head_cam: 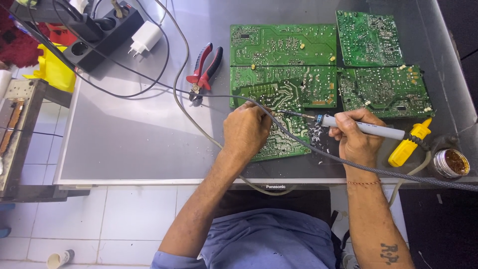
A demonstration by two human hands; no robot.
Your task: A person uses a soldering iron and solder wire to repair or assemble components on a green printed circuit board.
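Here, soldering work on a green circuit board (286,132) lying solder-side up near the front edge of the grey worktop (129,139). Right hand (354,138) grips a grey soldering iron (366,127) like a pen, tip laid low and pointing left onto the board. Left hand (245,130) rests knuckles-up on the same board, fingers curled down against it; whether it pinches solder wire or a part underneath, cannot tell. A braided grey cable (318,152) runs across both wrists and off to the right.

Notes on doing this well, as a judgement:
- Left hand pressing the board flat looks right; board would otherwise slide on the smooth top.
- Keep the iron's tip on 1 joint only; neighbouring pads sit close.
- Cable drapes over the working area; it could tug the iron.
- Bits of solder debris (315,133) lie just beside the tip; risk of bridging.

Nearby: 3 more green boards (383,89) behind, yellow desoldering pump (408,144) and open flux tin (450,163) at right, red-handled cutters (203,67) well apart at left.
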